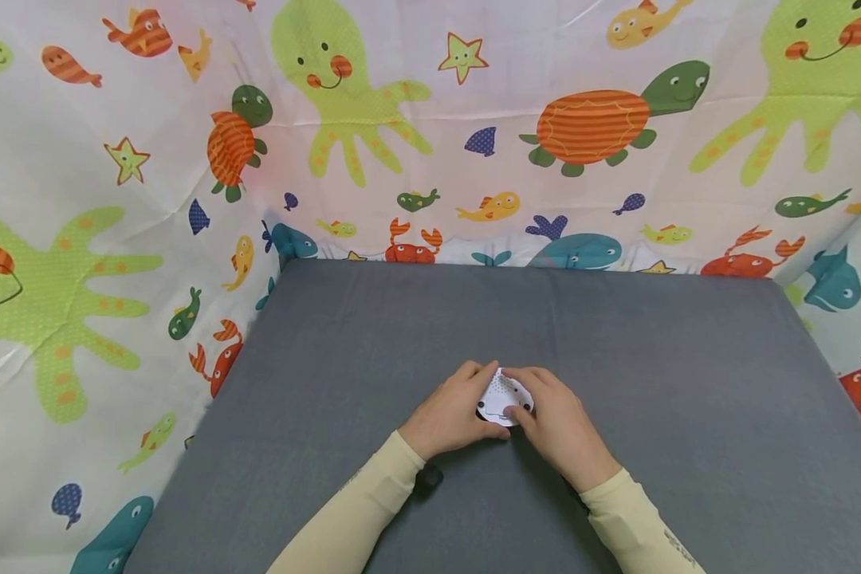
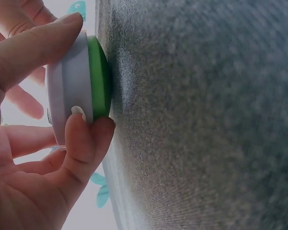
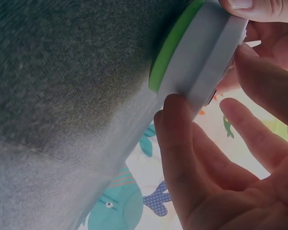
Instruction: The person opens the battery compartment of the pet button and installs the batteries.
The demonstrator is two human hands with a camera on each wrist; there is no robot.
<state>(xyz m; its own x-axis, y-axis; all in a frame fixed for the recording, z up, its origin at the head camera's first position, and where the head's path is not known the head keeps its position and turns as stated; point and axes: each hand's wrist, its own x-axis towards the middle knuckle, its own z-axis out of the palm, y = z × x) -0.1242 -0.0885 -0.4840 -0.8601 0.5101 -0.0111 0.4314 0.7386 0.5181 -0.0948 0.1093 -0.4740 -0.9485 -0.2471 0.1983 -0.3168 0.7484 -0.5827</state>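
A round white button device lies face down on the grey table, its flat back turned up. That back shows a patch of small holes, dark round feet or screws and a panel outline. In the left wrist view its green domed side meets the cloth. My left hand grips the rim from the left, thumb at the near edge and fingers at the far edge. From the right, my right hand holds it too, with the thumb on the back near the panel outline and fingers along the rim.
Grey cloth covers the table. A white curtain printed with sea animals hangs behind it and at both sides. A small black object shows under the left wrist. Both forearms wear pale yellow sleeves.
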